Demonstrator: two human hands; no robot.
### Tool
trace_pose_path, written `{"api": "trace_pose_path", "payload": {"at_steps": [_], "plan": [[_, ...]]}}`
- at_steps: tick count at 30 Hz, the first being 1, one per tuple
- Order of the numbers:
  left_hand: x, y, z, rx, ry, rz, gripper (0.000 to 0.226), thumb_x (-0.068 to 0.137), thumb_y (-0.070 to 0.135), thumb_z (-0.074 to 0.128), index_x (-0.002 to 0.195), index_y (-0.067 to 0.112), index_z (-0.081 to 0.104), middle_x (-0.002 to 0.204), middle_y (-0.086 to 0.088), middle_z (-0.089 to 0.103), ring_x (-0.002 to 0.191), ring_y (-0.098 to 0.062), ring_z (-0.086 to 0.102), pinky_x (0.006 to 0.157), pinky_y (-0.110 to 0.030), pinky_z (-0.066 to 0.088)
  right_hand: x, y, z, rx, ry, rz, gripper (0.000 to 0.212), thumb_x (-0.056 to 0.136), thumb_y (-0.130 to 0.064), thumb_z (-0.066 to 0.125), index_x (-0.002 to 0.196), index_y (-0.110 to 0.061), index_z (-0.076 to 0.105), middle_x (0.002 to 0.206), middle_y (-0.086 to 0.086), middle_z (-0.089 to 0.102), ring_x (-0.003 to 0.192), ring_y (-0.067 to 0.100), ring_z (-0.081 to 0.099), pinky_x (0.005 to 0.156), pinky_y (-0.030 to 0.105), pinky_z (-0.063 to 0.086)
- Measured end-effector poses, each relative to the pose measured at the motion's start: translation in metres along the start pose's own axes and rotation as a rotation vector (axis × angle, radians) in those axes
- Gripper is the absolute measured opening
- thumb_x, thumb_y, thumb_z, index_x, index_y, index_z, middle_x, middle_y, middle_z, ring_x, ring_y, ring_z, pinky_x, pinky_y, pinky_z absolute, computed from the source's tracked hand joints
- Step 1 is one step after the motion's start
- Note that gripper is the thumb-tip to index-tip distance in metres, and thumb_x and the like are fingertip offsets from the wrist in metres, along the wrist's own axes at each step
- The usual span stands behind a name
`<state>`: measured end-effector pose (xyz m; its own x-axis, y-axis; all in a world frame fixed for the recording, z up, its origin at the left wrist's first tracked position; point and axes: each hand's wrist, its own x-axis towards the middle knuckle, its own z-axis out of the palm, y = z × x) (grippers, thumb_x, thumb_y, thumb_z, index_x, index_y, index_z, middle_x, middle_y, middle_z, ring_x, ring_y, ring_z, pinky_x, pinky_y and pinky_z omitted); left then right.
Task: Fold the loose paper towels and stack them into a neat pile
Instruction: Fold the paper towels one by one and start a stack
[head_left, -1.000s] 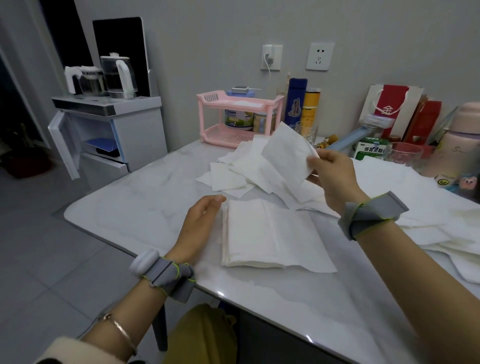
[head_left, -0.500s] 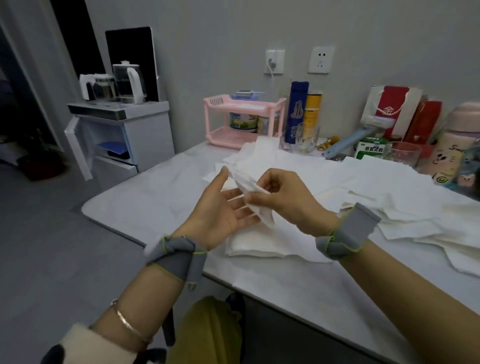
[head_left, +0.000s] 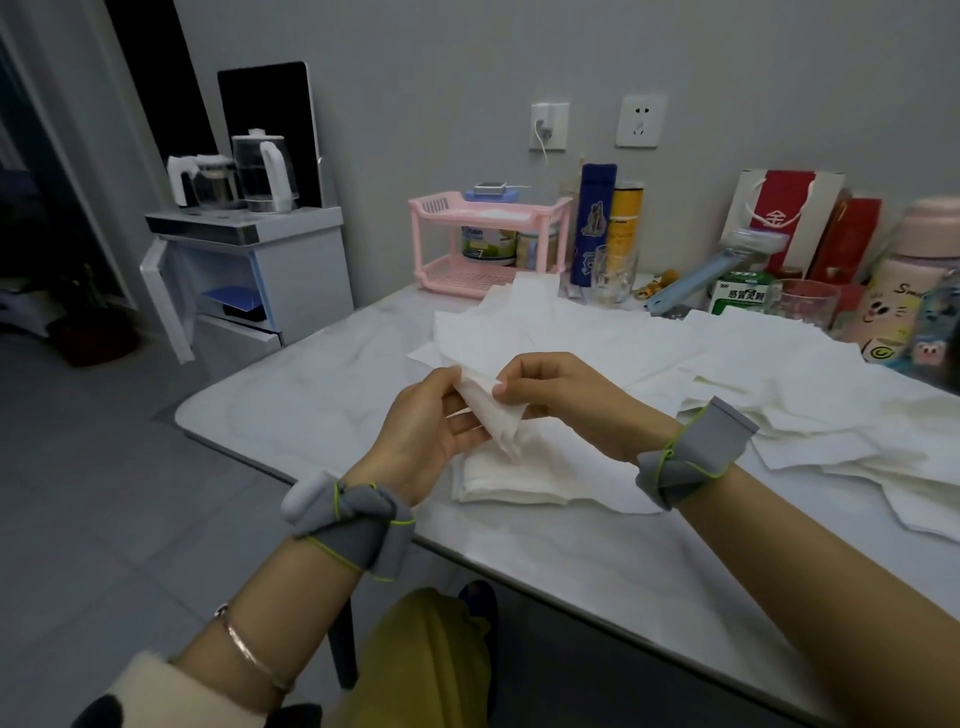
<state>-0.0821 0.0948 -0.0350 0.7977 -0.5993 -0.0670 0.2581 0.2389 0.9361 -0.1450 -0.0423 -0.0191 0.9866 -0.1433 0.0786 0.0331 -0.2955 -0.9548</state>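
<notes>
Paper towel (head_left: 492, 418): creased into a narrow strip, held in the air between both hands.
Change: one second ago the right hand alone held it up open and the left lay flat by the pile; now both grip it.
Left hand (head_left: 423, 434): palm up, thumb and fingers pinching the towel.
Right hand (head_left: 569, 405): fingers curled, pinching its top edge.
Pile (head_left: 514, 480): folded, on the surface (head_left: 597, 561) just below the hands.
Loose towels (head_left: 779, 374): spread behind and to the right.

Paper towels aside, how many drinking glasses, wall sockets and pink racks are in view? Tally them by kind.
Glasses: 2
Wall sockets: 2
Pink rack: 1
Total: 5
</notes>
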Motion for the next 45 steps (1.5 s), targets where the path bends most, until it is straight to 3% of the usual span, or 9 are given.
{"api": "trace_pose_path", "payload": {"at_steps": [3,6,11,14,18,26,30,35,45], "plan": [[-0.001,-0.001,0.005,0.117,0.033,0.049,0.025,0.097,0.010,0.035,0.090,0.003,0.058,0.092,-0.015,0.066,0.083,-0.026,0.065,0.080,-0.037,0.054,0.001,0.000,-0.003,-0.005,-0.006,0.023,0.016,0.086,0.000,0.054,0.077,-0.013,0.060,0.077,-0.001,0.061,0.072,0.007,0.057,0.066,0.015,0.047],[-0.004,-0.001,0.009,0.274,0.063,0.133,0.022,0.092,0.004,0.042,0.081,0.006,0.061,0.079,-0.010,0.063,0.074,-0.022,0.060,0.072,-0.033,0.050,0.001,-0.002,-0.002,0.007,0.016,0.029,0.007,0.088,-0.021,0.059,0.087,-0.014,0.060,0.080,-0.002,0.065,0.074,0.009,0.060,0.072,0.021,0.046],[-0.008,-0.001,0.018,0.529,0.026,0.338,0.032,0.090,0.001,0.048,0.083,0.027,0.066,0.082,0.005,0.071,0.072,-0.004,0.066,0.067,-0.018,0.053,0.002,-0.006,-0.001,-0.080,0.128,-0.008,0.050,0.085,-0.041,0.061,0.104,0.004,0.059,0.095,0.013,0.066,0.072,0.010,0.059,0.068,0.020,0.046],[-0.009,-0.001,0.022,0.606,-0.004,0.417,0.035,0.090,0.003,0.048,0.082,0.032,0.064,0.083,0.007,0.071,0.077,-0.006,0.064,0.068,-0.021,0.052,0.002,-0.008,0.000,-0.096,0.228,-0.089,0.041,0.088,-0.030,0.060,0.105,0.007,0.060,0.094,0.020,0.065,0.061,0.003,0.057,0.054,0.010,0.044],[-0.008,0.004,0.020,0.557,0.032,0.447,0.035,0.092,0.006,0.046,0.079,0.036,0.060,0.066,0.028,0.065,0.066,0.011,0.060,0.056,-0.005,0.046,0.001,-0.014,-0.004,0.006,0.214,-0.099,0.026,0.091,-0.022,0.058,0.098,0.003,0.064,0.083,0.007,0.064,0.062,0.006,0.057,0.055,0.011,0.047],[0.002,0.012,0.008,0.428,0.161,0.346,0.019,0.093,0.015,0.054,0.077,0.018,0.063,0.077,0.002,0.062,0.072,-0.013,0.055,0.073,-0.032,0.047,0.001,-0.016,-0.018,0.072,0.156,-0.033,0.019,0.093,-0.022,0.053,0.083,-0.010,0.064,0.070,-0.002,0.065,0.056,0.005,0.059,0.058,0.016,0.050],[0.005,0.016,-0.009,0.355,0.299,0.301,0.024,0.092,0.014,0.054,0.070,0.019,0.060,0.074,0.004,0.057,0.069,-0.012,0.051,0.065,-0.028,0.047,0.005,-0.015,-0.029,0.049,0.253,0.098,0.019,0.090,-0.018,0.057,0.073,-0.010,0.058,0.061,0.000,0.059,0.047,0.008,0.055,0.050,0.019,0.045],[0.003,0.015,-0.038,0.415,0.284,0.162,0.015,0.089,0.010,0.059,0.074,0.013,0.061,0.071,0.001,0.063,0.059,-0.009,0.059,0.045,-0.017,0.050,0.008,0.001,-0.044,-0.346,0.220,0.288,0.026,0.088,-0.024,0.060,0.066,-0.010,0.058,0.056,-0.003,0.057,0.044,0.007,0.050,0.043,0.016,0.039],[0.001,0.002,-0.060,0.566,0.231,-0.037,0.008,0.088,0.009,0.059,0.081,0.006,0.061,0.073,-0.007,0.062,0.058,-0.017,0.057,0.045,-0.017,0.048,0.013,0.028,-0.033,-0.549,0.103,0.346,0.032,0.085,-0.025,0.062,0.058,-0.011,0.054,0.059,0.000,0.057,0.046,0.011,0.046,0.040,0.017,0.032]]}}
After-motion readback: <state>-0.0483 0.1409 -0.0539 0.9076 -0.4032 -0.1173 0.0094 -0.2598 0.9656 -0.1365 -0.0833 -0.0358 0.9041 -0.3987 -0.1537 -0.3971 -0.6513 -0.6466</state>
